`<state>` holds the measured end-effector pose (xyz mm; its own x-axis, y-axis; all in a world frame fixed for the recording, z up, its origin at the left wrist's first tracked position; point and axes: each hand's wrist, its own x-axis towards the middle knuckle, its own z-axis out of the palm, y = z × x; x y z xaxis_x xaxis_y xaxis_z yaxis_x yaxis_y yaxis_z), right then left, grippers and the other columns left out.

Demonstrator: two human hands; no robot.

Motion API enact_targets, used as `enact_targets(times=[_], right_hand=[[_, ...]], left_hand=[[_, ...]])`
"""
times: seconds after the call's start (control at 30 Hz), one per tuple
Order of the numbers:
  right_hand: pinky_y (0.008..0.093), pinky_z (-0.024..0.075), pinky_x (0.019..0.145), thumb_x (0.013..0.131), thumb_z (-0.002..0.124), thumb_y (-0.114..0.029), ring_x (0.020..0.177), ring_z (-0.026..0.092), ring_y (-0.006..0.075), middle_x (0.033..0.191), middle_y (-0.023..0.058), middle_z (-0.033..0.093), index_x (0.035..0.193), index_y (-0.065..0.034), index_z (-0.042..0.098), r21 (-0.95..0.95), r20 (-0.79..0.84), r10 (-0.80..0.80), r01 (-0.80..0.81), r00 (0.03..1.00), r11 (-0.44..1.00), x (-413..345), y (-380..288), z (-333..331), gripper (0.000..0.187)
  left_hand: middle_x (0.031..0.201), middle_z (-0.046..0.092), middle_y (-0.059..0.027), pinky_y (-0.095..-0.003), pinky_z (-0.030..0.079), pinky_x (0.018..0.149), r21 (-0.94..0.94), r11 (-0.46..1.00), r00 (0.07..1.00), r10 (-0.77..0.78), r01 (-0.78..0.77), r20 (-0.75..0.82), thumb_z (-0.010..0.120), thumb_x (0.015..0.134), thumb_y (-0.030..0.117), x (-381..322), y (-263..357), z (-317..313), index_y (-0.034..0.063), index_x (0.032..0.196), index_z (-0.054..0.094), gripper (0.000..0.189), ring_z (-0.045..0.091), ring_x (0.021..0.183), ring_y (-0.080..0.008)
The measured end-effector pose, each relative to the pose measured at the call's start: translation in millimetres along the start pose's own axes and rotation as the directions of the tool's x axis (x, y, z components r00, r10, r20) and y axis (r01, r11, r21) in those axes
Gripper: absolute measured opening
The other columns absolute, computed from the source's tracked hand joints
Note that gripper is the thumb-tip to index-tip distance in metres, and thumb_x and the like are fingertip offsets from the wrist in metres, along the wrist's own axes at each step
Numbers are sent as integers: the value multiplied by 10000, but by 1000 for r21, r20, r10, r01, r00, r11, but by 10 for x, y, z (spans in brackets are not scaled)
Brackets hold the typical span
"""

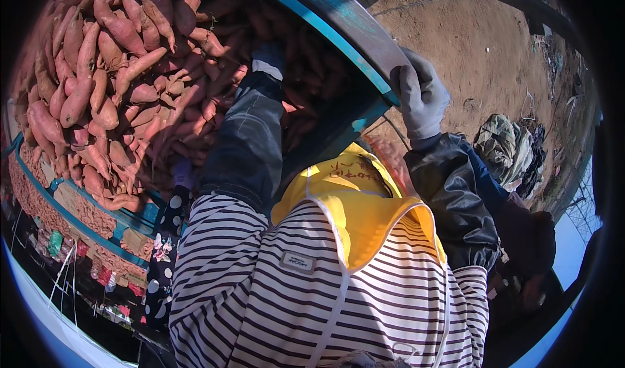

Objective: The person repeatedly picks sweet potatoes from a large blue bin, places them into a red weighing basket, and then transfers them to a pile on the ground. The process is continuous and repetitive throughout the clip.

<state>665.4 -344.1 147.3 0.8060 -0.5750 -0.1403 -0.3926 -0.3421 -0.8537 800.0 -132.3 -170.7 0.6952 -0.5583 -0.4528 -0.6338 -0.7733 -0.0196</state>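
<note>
A large heap of reddish sweet potatoes fills the left and upper part of the view, inside a blue-painted metal side wall. My left hand, gloved, reaches into the shaded side of the heap; its fingers are lost in shadow, so whether it holds anything cannot be told. At the wall's corner, my right hand, in a light grey glove, has its fingers curled over the metal rim. Dark sleeve covers are on both forearms. A yellow apron with writing hangs at my front over a striped top.
Beside my left arm is another person's purple-gloved hand with a dotted sleeve. A blue rail curves along the lower left, with more sweet potatoes beyond. Crumpled cloth lies on bare soil at right.
</note>
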Motion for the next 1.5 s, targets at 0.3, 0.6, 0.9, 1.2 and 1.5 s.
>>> enact_targets(times=[0.3, 0.6, 0.9, 1.2, 1.5], right_hand=[[266, 499, 790, 919, 592, -248, 862, 647, 151, 932, 103, 686, 1114, -25, 639, 12, -20, -23, 23, 1000, 1000, -20, 33, 15, 299], [283, 501, 822, 906, 614, -227, 938, 657, 218, 1032, 136, 672, 1150, -55, 631, -60, 0, -75, 74, 997, 995, 42, -88, 15, 299], [255, 454, 872, 949, 572, -235, 1006, 551, 98, 1142, 25, 582, 1311, -36, 484, 425, 522, -3, -257, 853, 868, -466, -400, 294, 422], [298, 486, 865, 932, 577, -338, 932, 611, 150, 1037, 48, 626, 1146, -22, 563, 311, 878, 215, -851, 428, 423, -619, -188, 603, 382], [340, 445, 918, 908, 564, -215, 993, 557, 182, 1048, 50, 579, 1141, -48, 544, 553, 696, 289, -747, 658, 368, -488, 685, 542, 287]], left_hand=[[955, 642, -103, -354, 514, 761, -821, -380, 889, 9, 427, 458, 628, 853, 341, -1331, -349, -1397, 51, 944, 620, 304, 638, 843, -251], [1186, 508, -126, -468, 553, 763, -487, -849, 972, 120, 207, 204, 608, 865, 378, -1888, -300, -1994, 89, 1327, 414, 578, 556, 1034, -272], [1174, 549, -70, -332, 452, 913, -828, -558, 997, 76, 51, 10, 634, 848, 385, -2220, 63, -2817, 33, 1334, 441, 630, 540, 1060, -188], [1112, 591, -272, -363, 455, 899, -897, 432, 992, 115, -96, -51, 510, 939, 380, -2449, 198, -2314, 16, 1394, 353, 603, 596, 1057, -343], [1006, 635, -143, -416, 474, 829, -725, 641, 905, -422, 250, -61, 490, 882, 252, -2210, -973, -1382, 41, 1183, 549, 371, 611, 934, -293]])
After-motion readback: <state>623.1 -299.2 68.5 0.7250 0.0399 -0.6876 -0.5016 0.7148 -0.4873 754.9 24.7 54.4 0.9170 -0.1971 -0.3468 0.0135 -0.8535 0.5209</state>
